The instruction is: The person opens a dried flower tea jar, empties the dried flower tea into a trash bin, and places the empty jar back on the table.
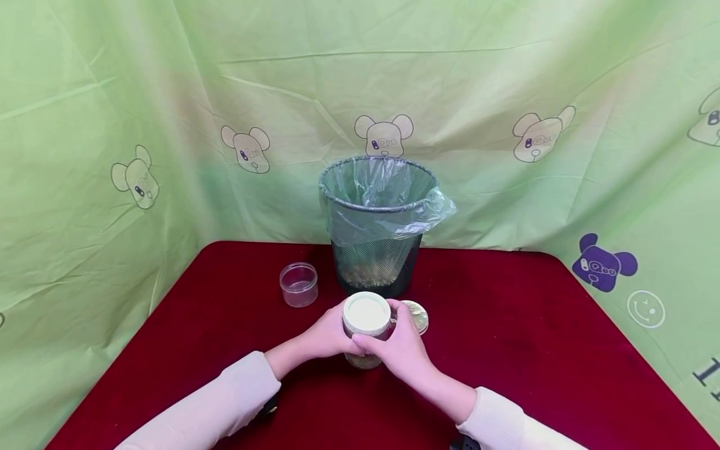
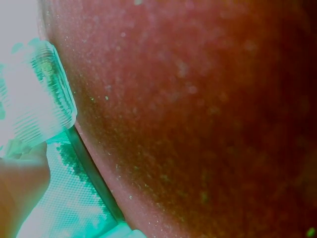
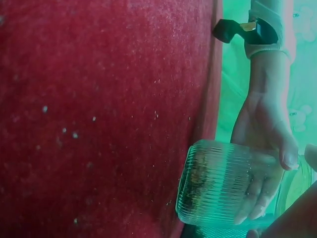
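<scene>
A clear ribbed jar with a white lid stands on the red cloth, in the middle of the head view. My left hand grips its side from the left, with the fingers behind the jar in the right wrist view. On the lid's right and front edge, my right hand curls its fingers and thumb; whether they also press the jar's wall I cannot tell. Brownish-green bits lie inside the jar, near its base. Behind the right hand is a round, flat, pale lid or dish, partly hidden.
A black mesh bin with a clear plastic liner stands behind the jar. To its left sits a clear round tub. Small crumbs dot the red cloth. Green printed fabric hangs around the table.
</scene>
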Demonstrator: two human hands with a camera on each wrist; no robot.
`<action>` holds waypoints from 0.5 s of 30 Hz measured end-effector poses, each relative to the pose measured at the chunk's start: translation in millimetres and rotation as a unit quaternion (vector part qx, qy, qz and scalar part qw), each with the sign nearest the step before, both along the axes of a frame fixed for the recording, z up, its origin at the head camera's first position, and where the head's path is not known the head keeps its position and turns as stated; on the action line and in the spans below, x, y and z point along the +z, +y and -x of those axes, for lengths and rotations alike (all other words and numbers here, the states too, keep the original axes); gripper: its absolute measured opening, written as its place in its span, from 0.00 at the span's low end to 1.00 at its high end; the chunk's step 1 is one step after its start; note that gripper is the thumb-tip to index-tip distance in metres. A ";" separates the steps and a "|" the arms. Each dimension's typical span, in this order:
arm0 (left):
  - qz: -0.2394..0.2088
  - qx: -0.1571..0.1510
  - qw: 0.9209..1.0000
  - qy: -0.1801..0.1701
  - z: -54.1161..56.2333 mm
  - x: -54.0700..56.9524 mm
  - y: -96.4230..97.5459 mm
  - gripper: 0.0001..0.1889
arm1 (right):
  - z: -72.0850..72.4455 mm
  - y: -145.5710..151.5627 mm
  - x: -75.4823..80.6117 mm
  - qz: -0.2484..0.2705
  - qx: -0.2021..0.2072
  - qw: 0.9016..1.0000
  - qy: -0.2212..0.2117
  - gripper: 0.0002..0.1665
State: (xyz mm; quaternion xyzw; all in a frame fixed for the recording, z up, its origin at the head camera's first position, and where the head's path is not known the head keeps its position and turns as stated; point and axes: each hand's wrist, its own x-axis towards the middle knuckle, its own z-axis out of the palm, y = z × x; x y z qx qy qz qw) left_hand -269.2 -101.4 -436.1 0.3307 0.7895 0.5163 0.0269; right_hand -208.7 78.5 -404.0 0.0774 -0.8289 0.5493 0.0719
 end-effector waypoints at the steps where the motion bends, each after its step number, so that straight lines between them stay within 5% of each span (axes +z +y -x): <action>1: -0.001 0.000 1.000 -0.001 -0.1 -0.2 0.2 0.42 | 0.5 0.5 -0.1 0.002 0.004 1.000 0.001 0.48; 8: -0.004 0.004 1.000 -0.006 -1.5 0.9 1.0 0.43 | 9.1 9.4 -1.4 0.025 0.045 0.999 -0.005 0.46; 15: 0.011 0.004 1.000 -0.003 -0.4 0.9 1.7 0.45 | 28.7 28.0 -0.2 0.002 0.144 0.990 0.002 0.43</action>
